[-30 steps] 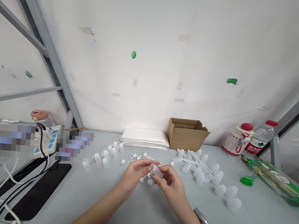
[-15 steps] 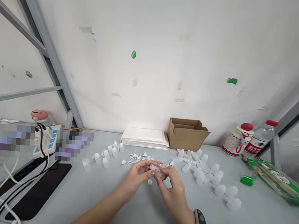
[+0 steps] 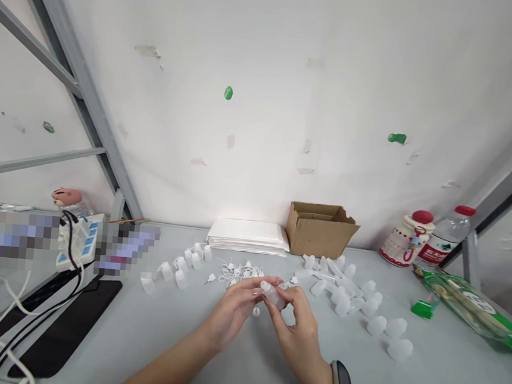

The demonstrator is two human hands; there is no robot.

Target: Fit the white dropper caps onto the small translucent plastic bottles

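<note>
My right hand point(image 3: 299, 321) is closed around a small translucent white plastic bottle point(image 3: 273, 295), its narrow mouth tilted up to the left. Beside the bottle's neck, my left hand point(image 3: 238, 303) has its fingers stretched out behind it and the thumb apart; whether a fingertip touches is hard to tell. On the table just below the hands stands a small white cap point(image 3: 256, 313). Beyond my left hand lies a pile of white caps with thin straps point(image 3: 235, 269).
Capped bottles point(image 3: 181, 264) stand to the left, and loose uncapped bottles point(image 3: 340, 298) spread to the right. Behind are a white stack of envelopes point(image 3: 248, 237) and a cardboard box point(image 3: 321, 236). A black phone-like slab point(image 3: 69, 325), cables and a power strip point(image 3: 88, 243) lie left; a green snack bag point(image 3: 474, 307) right.
My left fingers have loosened from the bottle's neck and straightened. The bottle's mouth now shows plainly, while my right hand keeps its hold.
</note>
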